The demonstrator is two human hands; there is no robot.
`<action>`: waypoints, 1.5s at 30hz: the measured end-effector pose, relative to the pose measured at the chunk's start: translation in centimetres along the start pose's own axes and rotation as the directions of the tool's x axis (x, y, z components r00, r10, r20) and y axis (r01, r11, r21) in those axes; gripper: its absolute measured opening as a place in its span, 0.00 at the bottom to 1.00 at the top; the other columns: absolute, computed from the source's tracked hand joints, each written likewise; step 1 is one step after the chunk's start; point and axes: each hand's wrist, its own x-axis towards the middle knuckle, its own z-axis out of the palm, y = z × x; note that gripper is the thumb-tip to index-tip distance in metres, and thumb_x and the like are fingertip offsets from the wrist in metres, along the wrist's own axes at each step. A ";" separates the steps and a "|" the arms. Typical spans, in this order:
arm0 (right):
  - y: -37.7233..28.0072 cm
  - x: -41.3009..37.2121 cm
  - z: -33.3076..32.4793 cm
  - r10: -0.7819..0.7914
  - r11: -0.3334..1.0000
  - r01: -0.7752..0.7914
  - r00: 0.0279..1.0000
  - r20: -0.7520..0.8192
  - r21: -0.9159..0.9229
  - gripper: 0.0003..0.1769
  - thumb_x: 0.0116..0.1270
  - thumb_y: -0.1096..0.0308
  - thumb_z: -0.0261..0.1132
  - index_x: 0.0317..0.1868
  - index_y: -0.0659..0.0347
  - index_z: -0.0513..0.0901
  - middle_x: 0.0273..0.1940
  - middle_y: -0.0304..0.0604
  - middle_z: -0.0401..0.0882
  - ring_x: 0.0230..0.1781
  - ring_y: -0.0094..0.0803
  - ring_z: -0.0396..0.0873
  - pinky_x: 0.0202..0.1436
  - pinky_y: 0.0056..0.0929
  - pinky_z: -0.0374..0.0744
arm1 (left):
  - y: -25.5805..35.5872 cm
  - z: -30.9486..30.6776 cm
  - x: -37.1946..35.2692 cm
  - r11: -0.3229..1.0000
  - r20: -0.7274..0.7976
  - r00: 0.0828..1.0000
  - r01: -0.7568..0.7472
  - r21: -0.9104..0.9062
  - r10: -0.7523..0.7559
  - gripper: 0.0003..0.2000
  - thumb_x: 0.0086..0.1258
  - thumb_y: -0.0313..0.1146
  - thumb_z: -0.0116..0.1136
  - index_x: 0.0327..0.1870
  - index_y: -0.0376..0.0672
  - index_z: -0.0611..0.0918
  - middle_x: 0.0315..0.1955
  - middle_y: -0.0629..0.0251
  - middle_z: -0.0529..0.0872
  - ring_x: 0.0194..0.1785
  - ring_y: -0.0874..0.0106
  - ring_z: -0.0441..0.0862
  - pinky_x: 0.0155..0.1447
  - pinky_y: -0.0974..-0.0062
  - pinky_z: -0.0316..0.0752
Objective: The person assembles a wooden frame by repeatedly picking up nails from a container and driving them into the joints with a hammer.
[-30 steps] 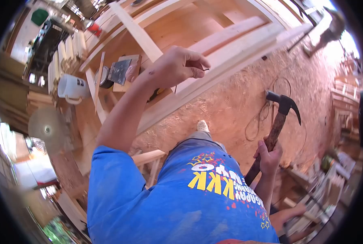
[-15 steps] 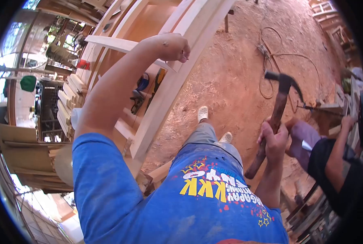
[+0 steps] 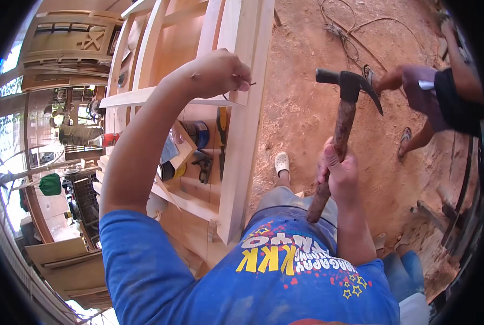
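My left hand (image 3: pixel 220 73) is closed over the long rail of a pale wooden frame (image 3: pixel 241 151), with a thin nail (image 3: pixel 254 84) sticking out from its fingertips. Beneath this hand a narrow wooden crosspiece (image 3: pixel 128 97) meets the rail. My right hand (image 3: pixel 340 169) is wrapped round the wooden handle of a claw hammer (image 3: pixel 344 122), its dark metal head raised above the hand, apart from the frame.
Inside the frame lie a blue roll (image 3: pixel 198 134), a black clamp-like tool (image 3: pixel 203 166) and a yellow-black tool (image 3: pixel 221 135). A person (image 3: pixel 437 92) is at the right; denim-clad legs (image 3: pixel 404 273) show lower right. A cord (image 3: pixel 356 32) lies on the dirt floor.
The view has turned. The hammer appears further left and the frame more upright. The person at the right shows higher up, with both legs visible. Both hands keep their holds.
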 end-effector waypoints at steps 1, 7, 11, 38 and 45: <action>0.5 0.0 0.9 0.006 1.000 -0.006 1.000 -0.002 0.029 0.19 0.83 0.49 0.67 0.46 0.56 0.73 0.24 0.32 0.71 0.18 0.21 0.72 0.24 0.26 0.76 | 0.1 -0.2 0.0 0.997 0.005 1.000 0.007 -0.073 -0.007 0.09 0.77 0.35 0.67 0.50 0.42 0.92 0.46 0.54 0.89 0.52 0.54 0.87 0.62 0.57 0.79; 4.0 -0.1 3.0 0.158 0.971 -0.170 0.984 0.083 0.166 0.17 0.85 0.54 0.66 0.47 0.59 0.72 0.22 0.33 0.73 0.17 0.21 0.73 0.22 0.25 0.77 | 0.4 0.3 0.1 0.999 -0.052 0.998 0.023 0.039 -0.021 0.10 0.75 0.35 0.70 0.49 0.41 0.93 0.45 0.54 0.90 0.51 0.56 0.87 0.59 0.58 0.80; 6.0 -0.5 3.5 0.160 0.964 -0.184 0.978 0.132 0.191 0.19 0.84 0.52 0.66 0.47 0.59 0.73 0.22 0.33 0.73 0.17 0.20 0.73 0.22 0.24 0.76 | 0.2 0.6 0.3 0.994 -0.077 0.997 0.027 0.107 -0.019 0.10 0.74 0.35 0.71 0.49 0.40 0.93 0.44 0.55 0.90 0.50 0.56 0.88 0.58 0.59 0.81; 3.9 0.5 8.9 0.165 0.967 -0.166 0.986 0.023 0.192 0.17 0.86 0.53 0.63 0.50 0.59 0.73 0.24 0.31 0.74 0.17 0.18 0.73 0.21 0.23 0.74 | -0.1 0.7 0.4 0.994 -0.024 0.999 -0.046 0.101 0.049 0.08 0.70 0.28 0.73 0.46 0.38 0.93 0.41 0.54 0.92 0.47 0.57 0.90 0.57 0.61 0.83; 4.3 0.6 6.1 0.140 0.979 -0.132 0.989 -0.045 0.153 0.20 0.86 0.50 0.63 0.50 0.61 0.72 0.22 0.33 0.73 0.16 0.21 0.73 0.20 0.25 0.75 | -2.6 0.1 -0.3 0.976 -0.455 0.890 -0.099 -0.195 0.000 0.31 0.62 0.46 0.83 0.65 0.46 0.88 0.66 0.59 0.88 0.71 0.61 0.83 0.75 0.58 0.74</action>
